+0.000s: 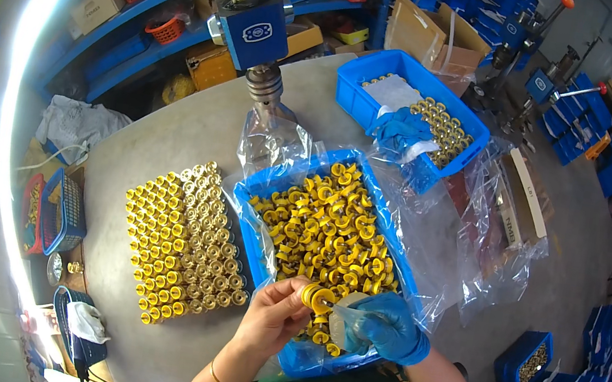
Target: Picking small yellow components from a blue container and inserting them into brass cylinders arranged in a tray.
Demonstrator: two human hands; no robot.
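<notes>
My left hand [276, 311], bare with a thin bracelet at the wrist, pinches a round yellow plastic part [318, 298] with grooved edges. My right hand [390, 328] wears a blue glove, and its fingers are closed close by the part's face. A thin metal piece shows between part and glove; I cannot tell whether it belongs to the part. Something pale beige lies against the gloved fingers, its kind unclear. Both hands are over the near end of a blue bin [247, 241], lined with clear plastic and heaped with similar yellow parts [336, 227].
Left of the bin stand rows of brass fittings [211, 268], the left rows topped with yellow parts [159, 248]. A blue hand press [254, 33] rises behind the bin. Another blue bin [360, 92] holds brass pieces and a blue glove [400, 130]. Loose plastic sheeting [432, 249] spreads rightward.
</notes>
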